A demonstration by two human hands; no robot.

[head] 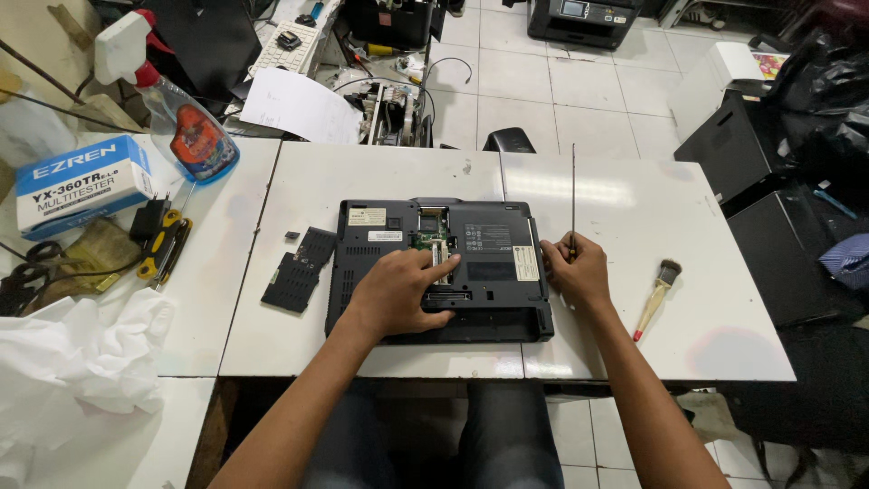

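Observation:
A black laptop [489,237] lies upside down on the white table [634,208], with an open bay showing a green circuit board [433,235]. My left hand [403,292] rests on the laptop's underside, its fingertips at the lower edge of the open bay; whether it pinches anything there I cannot tell. My right hand [577,270] sits at the laptop's right edge and grips a long thin screwdriver [573,195] that points away from me. A black vented cover panel [300,270] lies on the table left of the laptop.
A paintbrush [656,297] lies right of my right hand. On the left table stand a blue tester box [81,186], a spray bottle [181,122], yellow-handled pliers [163,249] and white cloth [81,362]. Cluttered parts, a black chair [509,140] and a printer [584,20] lie beyond.

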